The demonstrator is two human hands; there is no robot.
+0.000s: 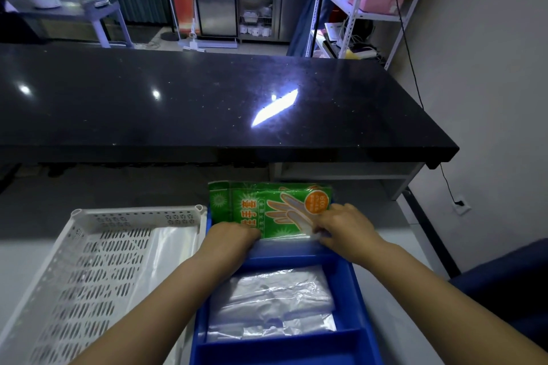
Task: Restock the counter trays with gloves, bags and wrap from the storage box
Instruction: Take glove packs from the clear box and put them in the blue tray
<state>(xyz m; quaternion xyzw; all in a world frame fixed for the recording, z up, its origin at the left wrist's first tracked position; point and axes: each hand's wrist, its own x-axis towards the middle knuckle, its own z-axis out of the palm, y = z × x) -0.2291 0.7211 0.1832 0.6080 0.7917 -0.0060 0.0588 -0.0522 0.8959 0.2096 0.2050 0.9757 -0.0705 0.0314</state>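
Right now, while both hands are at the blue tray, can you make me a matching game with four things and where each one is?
Things:
1. green glove packet
2. stack of clear bags
3. white basket
4. black counter

Places:
A. left of the blue tray
B. middle compartment of the tray
C. beyond the tray, higher up
D. far end of the tray, held by the left hand and right hand

Pairs: 1-D, 2-B, 3-A, 4-C.

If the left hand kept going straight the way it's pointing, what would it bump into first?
The green glove packet: the left hand seems to be touching its near edge right now. What lies beyond the packet is hard to judge.
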